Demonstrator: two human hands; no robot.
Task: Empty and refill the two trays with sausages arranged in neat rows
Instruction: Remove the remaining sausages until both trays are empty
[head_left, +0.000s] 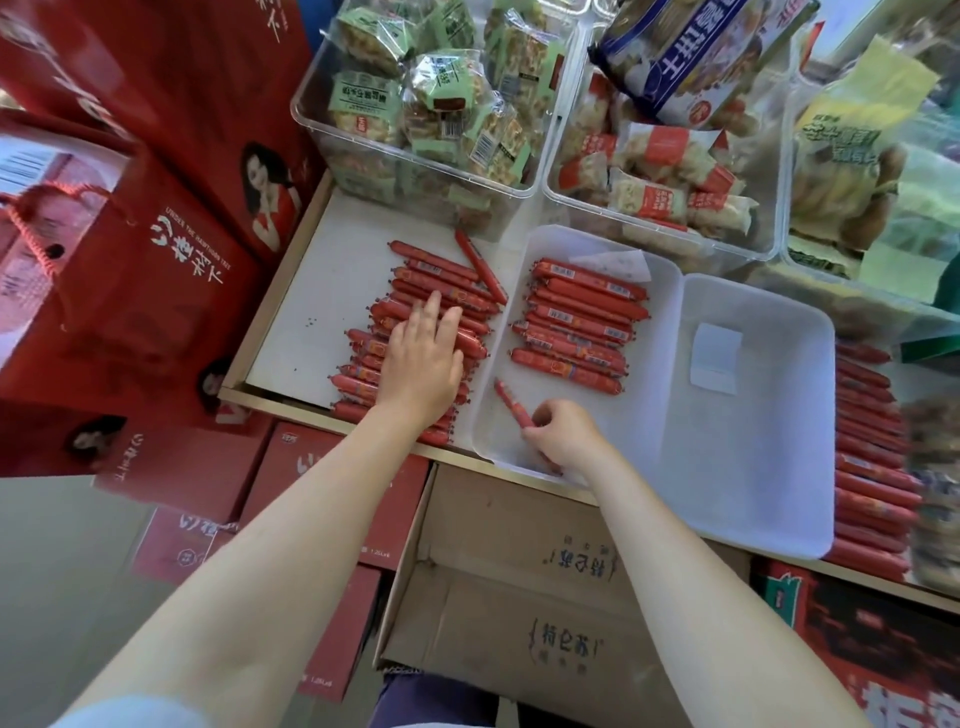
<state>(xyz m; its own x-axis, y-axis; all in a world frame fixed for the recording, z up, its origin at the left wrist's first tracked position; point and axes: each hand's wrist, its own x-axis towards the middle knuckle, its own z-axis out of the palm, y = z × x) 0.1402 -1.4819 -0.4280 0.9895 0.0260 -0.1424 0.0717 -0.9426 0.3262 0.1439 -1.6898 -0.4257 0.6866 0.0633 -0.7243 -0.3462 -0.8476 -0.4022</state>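
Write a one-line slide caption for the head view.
Right hand places a sausage in the left white tray while left hand rests on the loose sausage pile.

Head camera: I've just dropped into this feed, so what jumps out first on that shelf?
The red sausages: a loose pile lies on the shelf board at left under the flat left hand, and a neat stack fills the far-left part of the white tray. The right hand grips a single sausage at the tray's near-left corner; the tray's right half is bare apart from a paper slip.
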